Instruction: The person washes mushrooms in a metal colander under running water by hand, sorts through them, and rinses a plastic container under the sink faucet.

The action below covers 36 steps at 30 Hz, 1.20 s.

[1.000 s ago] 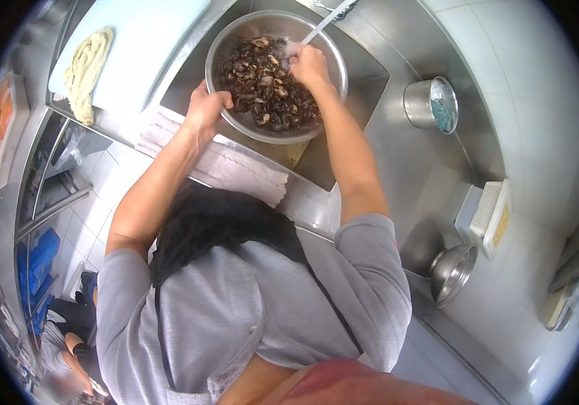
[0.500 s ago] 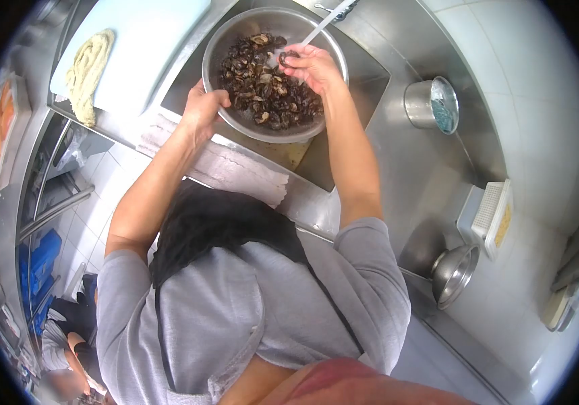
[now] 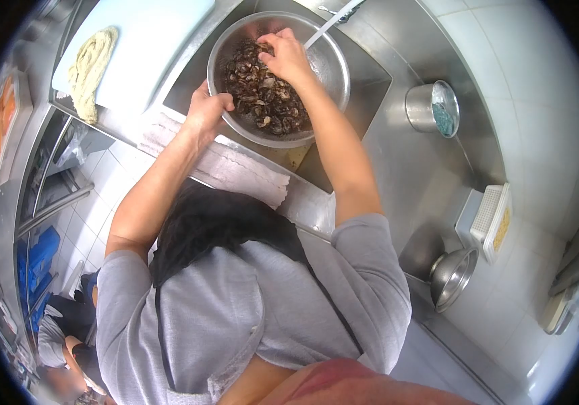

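Up at 12 o'clock on my feed: steel sink (image 3: 370,75), big metal bowl (image 3: 333,75) in it, heap of dark pieces (image 3: 259,94) inside.
From my remote seat I see the hands apart: left hand (image 3: 208,108) clamped on the bowl's rim at 8 o'clock, thumb over the edge; right hand (image 3: 285,57) inside near 12, fingers bent at the heap, can't tell if they're pinching anything. Whitish tube (image 3: 333,23) slants in around 1.
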Available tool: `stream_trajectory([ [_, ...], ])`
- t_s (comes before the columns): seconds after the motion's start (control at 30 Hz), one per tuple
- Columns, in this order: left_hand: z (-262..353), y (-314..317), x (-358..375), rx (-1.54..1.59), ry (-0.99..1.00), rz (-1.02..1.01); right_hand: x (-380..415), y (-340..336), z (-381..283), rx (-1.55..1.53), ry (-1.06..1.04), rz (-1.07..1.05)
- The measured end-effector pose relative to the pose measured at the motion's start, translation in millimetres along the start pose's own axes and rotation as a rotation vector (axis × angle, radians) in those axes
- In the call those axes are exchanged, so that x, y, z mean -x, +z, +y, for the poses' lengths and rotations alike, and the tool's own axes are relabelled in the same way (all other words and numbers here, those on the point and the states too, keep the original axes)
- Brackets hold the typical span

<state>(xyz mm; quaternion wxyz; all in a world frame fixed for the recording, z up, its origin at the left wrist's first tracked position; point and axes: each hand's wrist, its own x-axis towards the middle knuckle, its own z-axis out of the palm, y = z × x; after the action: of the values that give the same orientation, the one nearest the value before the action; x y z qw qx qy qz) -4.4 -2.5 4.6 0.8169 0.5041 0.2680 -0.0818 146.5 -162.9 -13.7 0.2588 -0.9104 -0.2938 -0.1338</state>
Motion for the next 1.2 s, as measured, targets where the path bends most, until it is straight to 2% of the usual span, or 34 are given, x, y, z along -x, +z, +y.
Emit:
stream_trajectory([
  [0.03, 2, 1, 1, -0.017, -0.021, 0.011, -1, 2, 1, 0.025, 0.033, -0.071],
  [0.13, -2, -5, 0, -0.022, 0.001, 0.025, -14, -5, 8, -0.283, 0.437, -0.392],
  [0.17, -4, -7, -1, -0.015, 0.019, 0.025, -14, -5, 14, -0.526, 0.62, -0.524],
  [0.27, 5, -3, 6, -0.03, -0.012, 0.042, -5, -16, 12, -0.857, 0.792, -0.415],
  [0.3, 4, 0, 6, -0.003, -0.003, 0.04, -4, -23, 16, -1.119, 0.854, -0.395],
  [0.43, 5, 8, 4, 0.032, 0.012, 0.037, 3, -37, 35, -1.561, 0.887, -0.347],
  [0.57, 7, 13, -1, -0.024, -0.018, 0.021, 5, -23, 41, -1.403, 0.959, -0.094],
  [0.67, 17, 25, 7, -0.002, -0.019, 0.015, 1, -34, 34, -1.148, 0.956, -0.057],
  [0.83, 10, 24, -2, -0.047, -0.001, -0.014, 1, -45, 46, -1.088, 1.005, -0.126],
  [0.93, 7, 20, -4, -0.054, 0.0, -0.004, 6, -52, 42, -1.148, 0.951, -0.191],
  [1.03, 3, 11, -5, -0.066, 0.014, -0.003, 8, -56, 40, -1.007, 0.864, -0.319],
  [1.13, 3, 7, -1, -0.028, 0.013, 0.009, 10, -51, 37, -0.872, 0.669, -0.34],
  [1.17, 3, 6, 0, -0.006, 0.01, 0.018, 12, -52, 35, -0.714, 0.548, -0.451],
  [1.2, 4, 5, 2, 0.006, 0.009, 0.025, 17, -45, 31, -0.501, 0.348, -0.437],
])
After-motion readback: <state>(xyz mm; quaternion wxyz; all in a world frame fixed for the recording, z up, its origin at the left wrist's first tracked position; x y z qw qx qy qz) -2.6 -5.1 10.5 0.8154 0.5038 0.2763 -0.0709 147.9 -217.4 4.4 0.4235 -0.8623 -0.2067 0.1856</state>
